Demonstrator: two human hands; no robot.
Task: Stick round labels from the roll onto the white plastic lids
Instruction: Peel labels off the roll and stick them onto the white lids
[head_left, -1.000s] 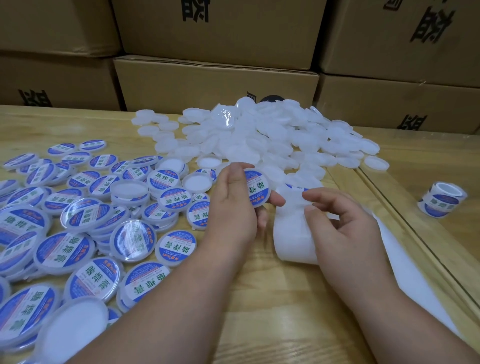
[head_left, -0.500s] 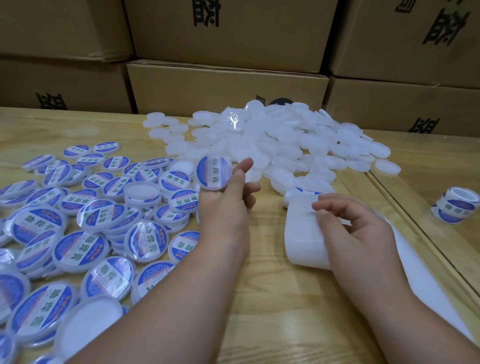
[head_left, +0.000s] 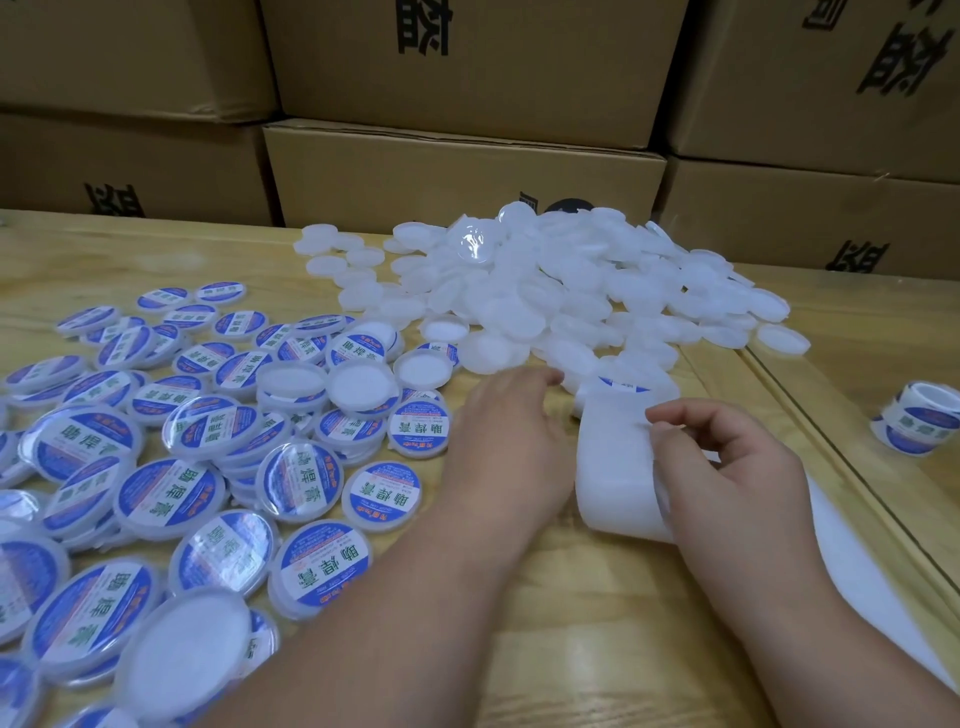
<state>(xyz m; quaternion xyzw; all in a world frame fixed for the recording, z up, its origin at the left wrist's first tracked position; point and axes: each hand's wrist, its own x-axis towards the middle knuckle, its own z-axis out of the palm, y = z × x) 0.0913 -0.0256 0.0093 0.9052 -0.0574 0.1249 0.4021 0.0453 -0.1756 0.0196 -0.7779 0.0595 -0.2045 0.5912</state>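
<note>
Your left hand (head_left: 506, 441) reaches, fingers extended and holding nothing, toward the heap of plain white round plastic lids (head_left: 571, 291) just beyond it. They look light, stiff and slippery: pinch one by its rim. Your right hand (head_left: 727, 467) pinches the white label-roll backing strip (head_left: 613, 467).

Labelled lids (head_left: 171, 462) lay spread over the table's (head_left: 597, 623) left side, toward its near edge. The heap of unlabelled lids (head_left: 561, 291) sat behind them at the far edge — against stacked cartons (head_left: 462, 171). The label strip (head_left: 613, 467) lay between both hands, in front of the heap; a second roll (head_left: 917, 421) stood well apart at the right edge.
</note>
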